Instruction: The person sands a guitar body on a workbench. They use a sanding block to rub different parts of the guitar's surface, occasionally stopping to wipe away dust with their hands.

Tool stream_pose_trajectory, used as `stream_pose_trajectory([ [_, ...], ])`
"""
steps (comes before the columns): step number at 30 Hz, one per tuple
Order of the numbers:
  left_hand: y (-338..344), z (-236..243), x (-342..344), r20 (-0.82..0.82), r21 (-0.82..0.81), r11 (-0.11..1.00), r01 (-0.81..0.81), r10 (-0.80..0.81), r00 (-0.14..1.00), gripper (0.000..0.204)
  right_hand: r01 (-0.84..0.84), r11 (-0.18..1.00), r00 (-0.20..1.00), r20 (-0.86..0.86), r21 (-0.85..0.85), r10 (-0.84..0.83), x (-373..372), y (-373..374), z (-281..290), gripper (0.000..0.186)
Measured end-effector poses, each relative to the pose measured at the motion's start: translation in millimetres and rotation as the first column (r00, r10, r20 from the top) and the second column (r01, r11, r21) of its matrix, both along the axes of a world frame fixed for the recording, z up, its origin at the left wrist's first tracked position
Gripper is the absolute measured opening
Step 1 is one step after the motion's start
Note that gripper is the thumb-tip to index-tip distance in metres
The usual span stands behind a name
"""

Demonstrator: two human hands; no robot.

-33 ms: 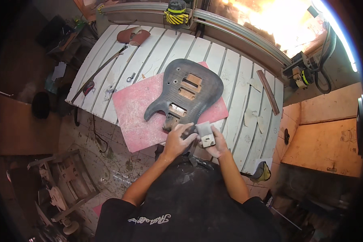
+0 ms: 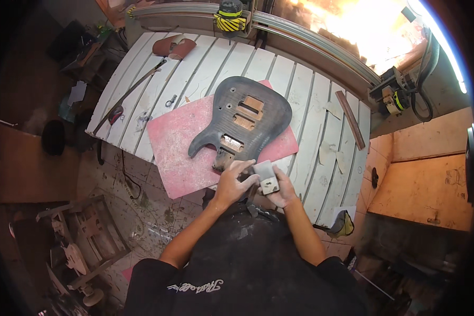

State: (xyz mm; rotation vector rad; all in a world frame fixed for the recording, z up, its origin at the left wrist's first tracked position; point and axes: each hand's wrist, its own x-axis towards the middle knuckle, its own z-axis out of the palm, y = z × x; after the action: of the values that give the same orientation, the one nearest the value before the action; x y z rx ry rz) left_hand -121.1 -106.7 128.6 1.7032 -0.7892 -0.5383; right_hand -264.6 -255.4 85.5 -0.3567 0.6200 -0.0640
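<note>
A dark, grey-black electric guitar body with bare-wood cavities lies face up on a pink board, its neck end toward me. My left hand is at that near end, thumb and fingers around the shorter horn; the fingers' undersides are hidden. Just right of it, my right hand is closed on a sanding block, grey on its upper part and pale with dark marks at its near end. The block is beside the horn; I cannot tell whether they touch.
The white slatted table bears a reddish-brown sandpaper piece, a long dark bar, a brown strip and pale paper scraps. A machine rail crosses behind. A wooden frame stands at lower left.
The sanding block and my right hand have shifted very slightly left and nearer me. My left hand and the guitar body look the same.
</note>
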Motion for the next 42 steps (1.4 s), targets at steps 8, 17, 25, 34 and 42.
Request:
stream_pose_trajectory([
  [8, 2.7, -28.7, 34.6, 0.065, 0.132, 0.976, 0.172, -0.182, 0.981, 0.041, -0.081, 0.949, 0.997, -0.014, -0.303, 0.081, 3.8, 4.8, -4.5, 0.043],
  [17, -56.6, -81.9, 154.0, 0.769, 0.414, 0.829, -0.376, -0.098, 0.632, 0.09, -0.198, -0.613, 0.979, -0.127, -0.765, -0.157, 63.7, -50.1, -9.2, 0.036],
  [25, -73.3, -58.3, 150.7, 0.512, 0.634, 0.707, -0.313, -0.08, 0.855, 0.097, -0.208, -0.523, 0.971, -0.24, -0.827, -0.006, 19.4, 0.2, -16.3, 0.034],
  [34, -73.1, -65.4, 153.7, 0.581, 0.564, 0.741, -0.364, -0.044, 0.813, 0.095, -0.294, -0.571, 0.947, -0.313, -0.766, -0.069, 17.7, 7.0, -8.2, 0.031],
  [42, -74.8, -69.5, 149.4, 0.601, 0.543, 0.746, -0.385, -0.025, 0.799, 0.092, -0.368, -0.551, 0.929, -0.278, -0.749, -0.244, 45.0, -13.6, -14.2, 0.033],
])
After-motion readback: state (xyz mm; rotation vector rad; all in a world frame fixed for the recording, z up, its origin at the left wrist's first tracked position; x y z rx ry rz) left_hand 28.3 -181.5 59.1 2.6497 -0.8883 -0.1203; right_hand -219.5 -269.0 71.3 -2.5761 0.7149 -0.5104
